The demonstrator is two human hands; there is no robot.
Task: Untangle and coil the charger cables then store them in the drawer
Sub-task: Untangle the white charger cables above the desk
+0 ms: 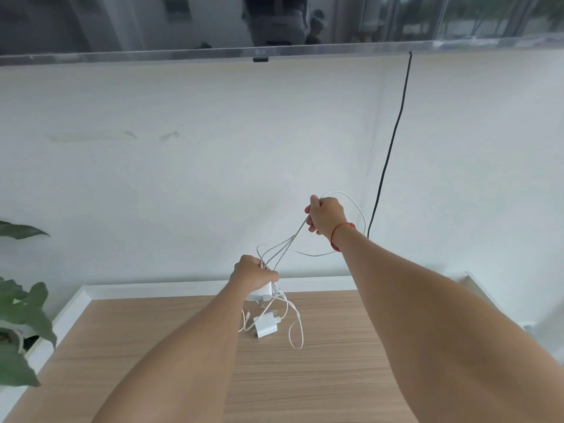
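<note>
left grip [254, 274] closed round boxy white plastic charger block [259, 294]; right grip [325, 216] clenching thin white cable strands [293, 239], taut between.

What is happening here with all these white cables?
A person is pulling apart tangled white charger cables. The left hand grips several strands and one adapter; the right hand holds strands higher up, stretched taut. A second adapter is lower, at the wooden table. Nothing is coiled yet.
</note>
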